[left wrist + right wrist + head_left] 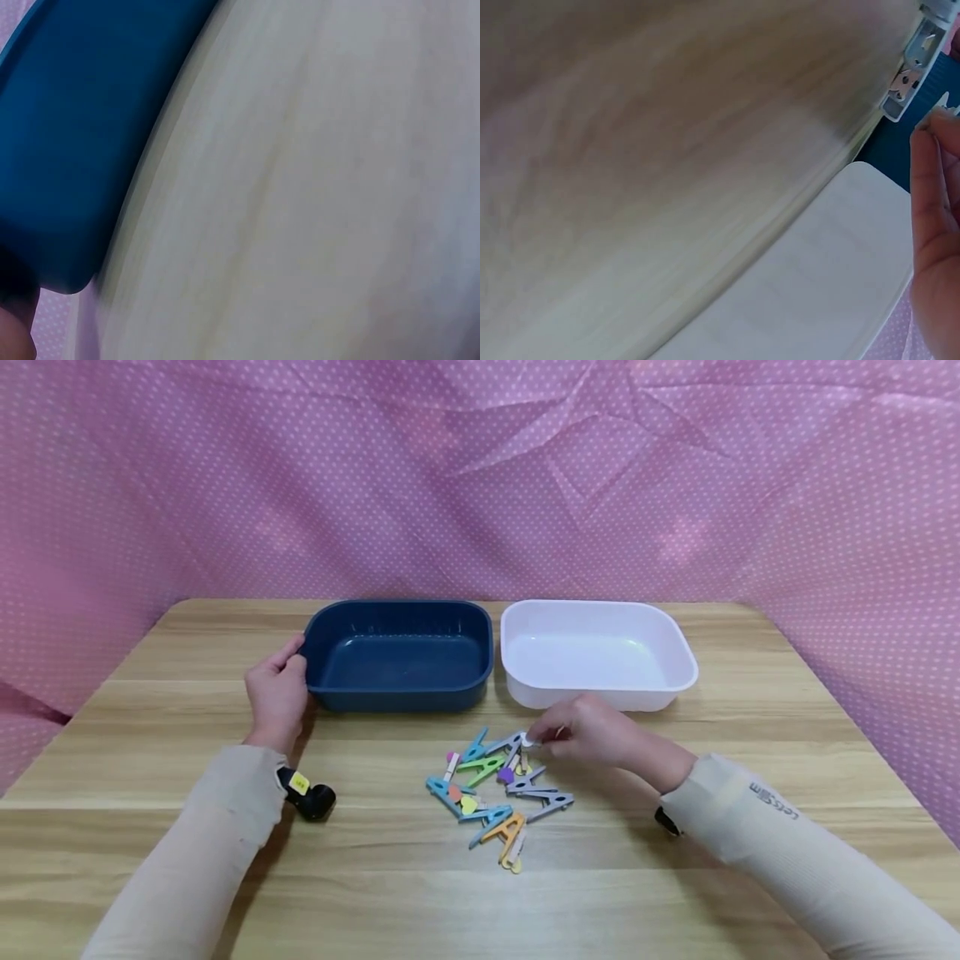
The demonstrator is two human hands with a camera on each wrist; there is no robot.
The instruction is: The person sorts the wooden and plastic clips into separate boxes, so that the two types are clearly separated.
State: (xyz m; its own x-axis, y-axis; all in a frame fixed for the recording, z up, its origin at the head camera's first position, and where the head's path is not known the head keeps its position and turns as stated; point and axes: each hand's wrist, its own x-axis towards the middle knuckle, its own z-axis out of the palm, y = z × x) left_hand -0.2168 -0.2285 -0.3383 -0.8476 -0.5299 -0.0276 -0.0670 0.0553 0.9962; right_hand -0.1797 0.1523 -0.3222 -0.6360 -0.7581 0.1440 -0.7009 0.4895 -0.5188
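At the left end of the dark blue tub [397, 700], my left hand [278, 697] grips the wall; in the left wrist view only part of that hand [15, 330] shows by the tub [82, 150]. My right hand [588, 731] is at the upper right of a loose pile of clothespins and pinches a small white clip [528, 742] between thumb and fingers. The pile holds blue clothespins [487, 815], grey ones [551, 802], a green one [483, 766], an orange one [510, 835] and small wooden clips with coloured hearts [506, 775]. The right wrist view shows the hand [937, 247] pinching beside a grey clothespin [919, 56].
A white tub [600, 695] stands right of the blue one, a narrow gap between them. Both stand on the back part of the wooden table [375, 893]. Pink dotted cloth [480, 477] hangs behind and at the sides.
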